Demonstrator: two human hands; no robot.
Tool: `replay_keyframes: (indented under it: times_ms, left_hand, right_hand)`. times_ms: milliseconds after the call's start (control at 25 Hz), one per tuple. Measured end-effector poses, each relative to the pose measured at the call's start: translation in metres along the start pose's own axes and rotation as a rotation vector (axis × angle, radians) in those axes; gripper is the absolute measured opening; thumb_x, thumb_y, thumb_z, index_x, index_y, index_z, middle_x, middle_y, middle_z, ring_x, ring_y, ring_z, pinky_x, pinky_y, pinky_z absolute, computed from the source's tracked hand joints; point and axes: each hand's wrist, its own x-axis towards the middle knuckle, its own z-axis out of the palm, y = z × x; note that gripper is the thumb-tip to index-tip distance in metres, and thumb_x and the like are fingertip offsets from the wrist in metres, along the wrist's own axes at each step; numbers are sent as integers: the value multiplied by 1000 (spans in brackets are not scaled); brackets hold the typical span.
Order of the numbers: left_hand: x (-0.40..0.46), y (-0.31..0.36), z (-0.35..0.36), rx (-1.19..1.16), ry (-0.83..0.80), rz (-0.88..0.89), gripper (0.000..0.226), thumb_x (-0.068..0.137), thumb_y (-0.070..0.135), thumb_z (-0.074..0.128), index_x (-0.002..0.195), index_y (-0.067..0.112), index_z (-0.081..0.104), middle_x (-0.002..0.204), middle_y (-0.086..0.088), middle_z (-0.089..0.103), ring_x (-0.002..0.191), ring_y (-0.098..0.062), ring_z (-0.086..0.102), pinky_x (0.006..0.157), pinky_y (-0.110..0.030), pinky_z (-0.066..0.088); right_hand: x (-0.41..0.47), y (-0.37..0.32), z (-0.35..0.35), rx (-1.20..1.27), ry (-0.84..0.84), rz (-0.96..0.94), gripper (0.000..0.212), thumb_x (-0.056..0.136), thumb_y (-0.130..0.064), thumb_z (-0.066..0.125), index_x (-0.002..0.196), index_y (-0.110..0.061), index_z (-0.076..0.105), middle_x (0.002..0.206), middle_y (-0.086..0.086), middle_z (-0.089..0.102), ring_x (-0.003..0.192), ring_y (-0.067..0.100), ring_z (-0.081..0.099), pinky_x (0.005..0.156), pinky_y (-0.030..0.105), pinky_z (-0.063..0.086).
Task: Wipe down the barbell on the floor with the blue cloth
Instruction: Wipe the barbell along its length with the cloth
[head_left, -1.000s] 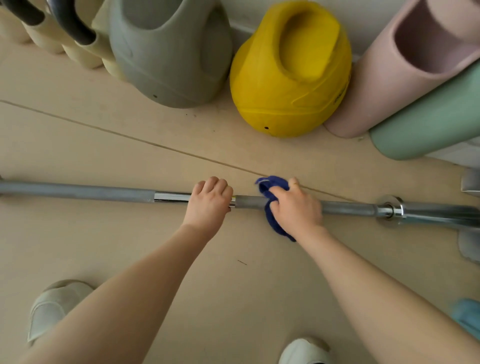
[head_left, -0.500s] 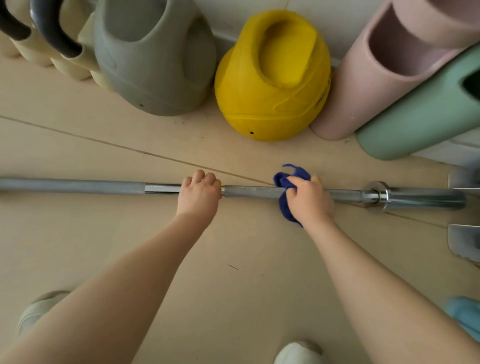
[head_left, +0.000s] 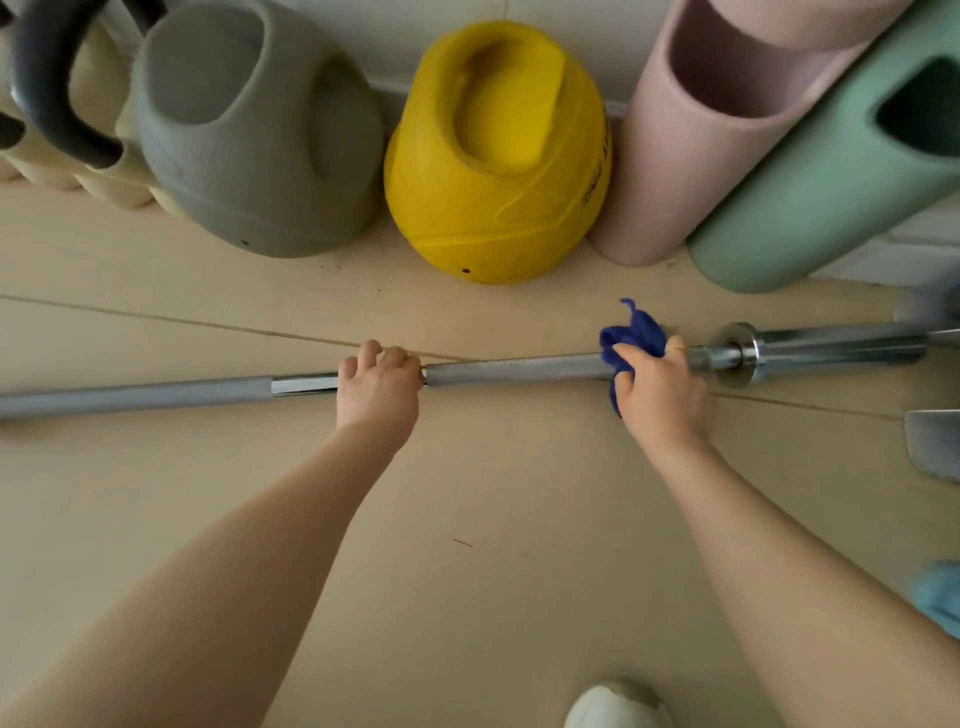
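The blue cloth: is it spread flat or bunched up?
Bunched up. The blue cloth is wadded around the barbell, gripped by the right hand.

A beige floor (head_left: 467, 519) carries the barbell (head_left: 519, 368), grey kettlebell (head_left: 260, 156) and yellow kettlebell (head_left: 498, 171).

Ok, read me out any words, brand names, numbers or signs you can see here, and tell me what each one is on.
Yellow kettlebell: dark lettering runs up its right side near the edge; it is seen at a steep angle and too blurred to read.
Grey kettlebell, pink roller, green roller, barbell, blue cloth: no text visible.
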Motion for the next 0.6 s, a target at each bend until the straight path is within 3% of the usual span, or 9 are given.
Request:
replay_keyframes:
  times_ms: [80, 160, 280, 400, 480, 560, 600]
  left_hand:
    - [-4, 14, -4, -42, 26, -58, 45, 90, 2, 38, 133, 13, 40, 139, -3, 41, 129, -29, 27, 103, -37, 26]
    - [-9, 38, -4, -83, 96, 6, 54, 88, 2, 41, 140, 13, 31, 140, -5, 39, 128, -30, 31, 102, -38, 29]
    - [-10, 60, 4, -57, 146, 220, 58, 78, 7, 64, 133, 18, 47, 121, -9, 57, 108, -32, 53, 87, -39, 45]
    - [-4, 59, 12, 27, 199, 243, 69, 54, 4, 82, 119, 18, 61, 100, -9, 67, 85, -30, 65, 68, -35, 53]
    - [-6, 60, 10, 31, 181, 244, 73, 63, 2, 74, 131, 18, 51, 114, -11, 63, 98, -30, 61, 77, -37, 51]
    - [-6, 66, 11, 59, 112, 228, 73, 83, 5, 54, 147, 19, 21, 144, -10, 39, 125, -30, 42, 100, -40, 38]
    - [-5, 68, 11, 65, 86, 213, 72, 90, 8, 46, 149, 19, 7, 152, -8, 25, 133, -29, 31, 107, -39, 30]
  right_hand:
    - [-4, -1, 6, -1, -6, -10, 34, 89, -22, 49, 122, -27, 55, 123, 19, 41, 88, 44, 58, 77, 44, 47]
    - [-2, 1, 9, 6, -46, -112, 37, 90, -22, 47, 125, -30, 53, 124, 17, 41, 90, 43, 57, 78, 44, 47]
    - [16, 32, 2, 47, 61, -41, 38, 89, -22, 48, 125, -31, 54, 122, 18, 43, 92, 44, 56, 79, 45, 47]
    - [21, 36, -2, 98, 122, 171, 35, 91, -21, 49, 125, -25, 55, 123, 20, 42, 93, 44, 56, 81, 44, 47]
    - [18, 22, 2, 55, 101, 11, 31, 89, -21, 51, 119, -23, 59, 120, 21, 44, 90, 44, 56, 78, 43, 47]
    - [27, 28, 0, 3, 90, -152, 31, 88, -17, 51, 116, -23, 61, 116, 21, 46, 88, 44, 56, 76, 43, 46]
    - [37, 39, -2, -2, 104, -131, 31, 88, -16, 50, 116, -22, 61, 116, 21, 46, 89, 44, 56, 77, 44, 46]
